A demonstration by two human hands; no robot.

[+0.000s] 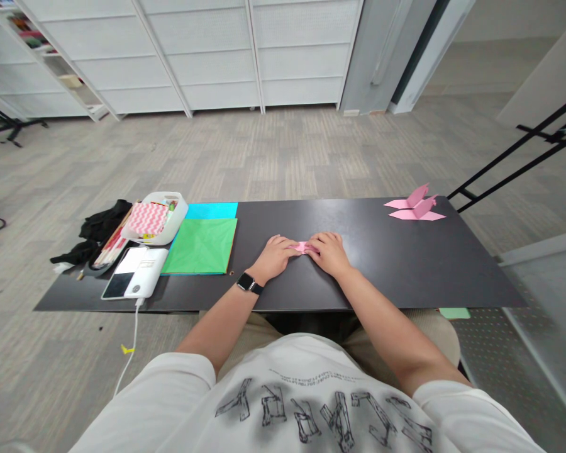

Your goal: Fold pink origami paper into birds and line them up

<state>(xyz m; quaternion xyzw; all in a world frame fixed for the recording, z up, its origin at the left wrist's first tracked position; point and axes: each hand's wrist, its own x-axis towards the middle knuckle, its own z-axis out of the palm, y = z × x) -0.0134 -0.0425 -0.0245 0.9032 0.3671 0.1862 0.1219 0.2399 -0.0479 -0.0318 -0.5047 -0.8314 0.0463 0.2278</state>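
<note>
A small folded piece of pink paper [302, 248] lies at the middle of the dark table, largely covered by my fingers. My left hand [277, 255], with a watch on its wrist, has its thumb and fingers closed on the paper's left end. From the other side my right hand [329, 253] grips the right end, its fingers curled over the top. Only a short strip of pink shows between the two hands. At the far right of the table stand two folded pink paper birds [417, 209].
Left on the table [387, 270] are green paper sheets [202, 245] over blue ones [214, 210], a white basket [178, 217] with a pink zigzag cloth, pencils [112, 248], a black cloth [104, 220] and a phone beside a cabled power bank [146, 272]. A black metal frame [509, 148] stands beyond the right end.
</note>
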